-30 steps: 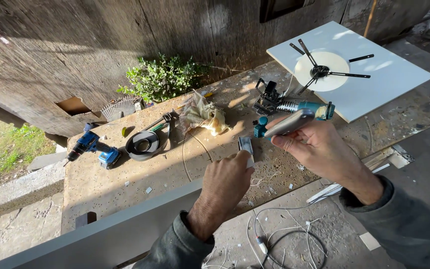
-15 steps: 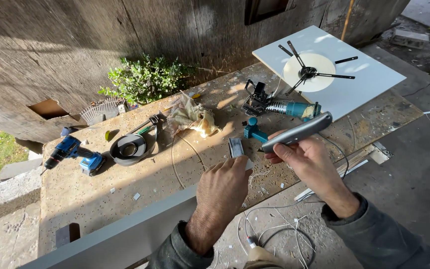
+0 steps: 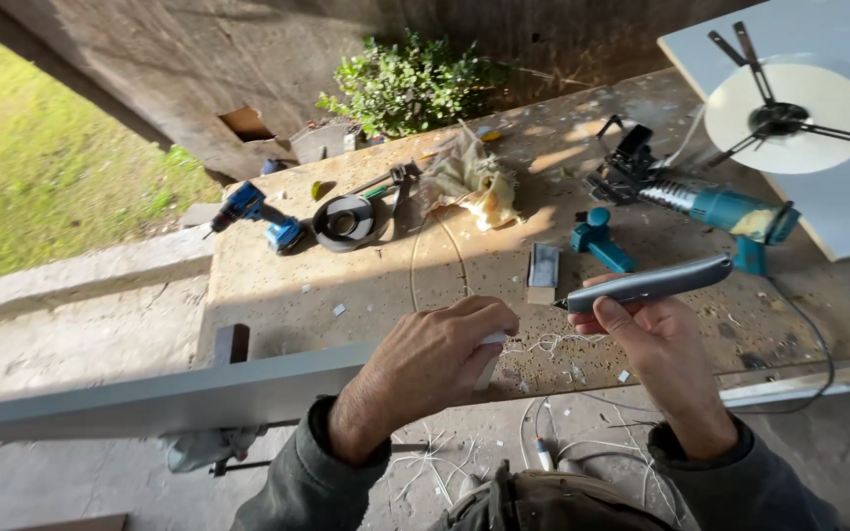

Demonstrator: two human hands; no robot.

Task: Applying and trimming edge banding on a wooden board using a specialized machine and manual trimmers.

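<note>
Right hand fingers grasp a grey knife; left hand fingers pinch a white strip.

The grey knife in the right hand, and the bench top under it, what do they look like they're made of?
The utility knife looks like cast metal with a dull grey, matte finish: sunlight gives it only a soft sheen. Painted plastic can't be ruled out. The right hand grips it. The bench top looks like concrete or rough board: tan, speckled, gritty, no shine.
</note>
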